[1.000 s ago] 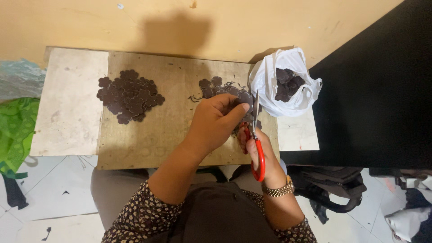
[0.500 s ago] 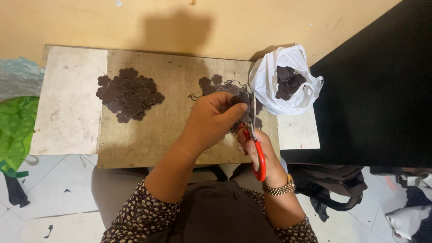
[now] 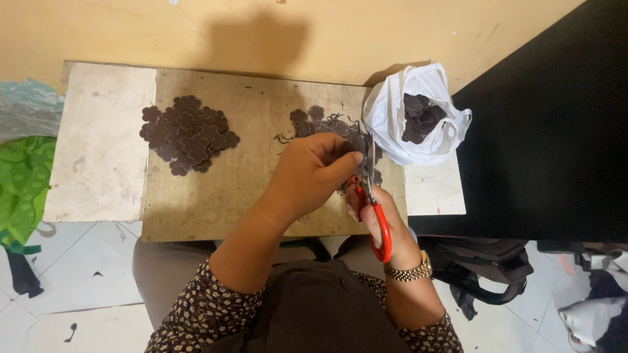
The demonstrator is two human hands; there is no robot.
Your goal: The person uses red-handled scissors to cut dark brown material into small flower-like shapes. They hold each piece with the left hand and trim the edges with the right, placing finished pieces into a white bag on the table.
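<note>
Scissors with red handles sit right of centre in the frame, their long axis running nearly straight up and down the picture. The grey blades point toward the top of the frame, and the red handle loop hangs toward the bottom. The right hand has its grip closed through the handles. The left hand reaches across from the lower middle, its grip narrow, pinching a small dark brown flower-shaped piece right at the blades.

Just above the hands, a loose heap of dark pieces with thin trimmings lies on the worktop, a worn brown board laid over a pale slab. In the upper left of the board lies a neater cluster of flower-shaped pieces. At the upper right stands a white plastic bag, crumpled and open at the top, with more dark pieces inside. A gold watch circles the right wrist. Green cloth lies at the left edge, and a dark bag rests on the tiled floor at lower right.
</note>
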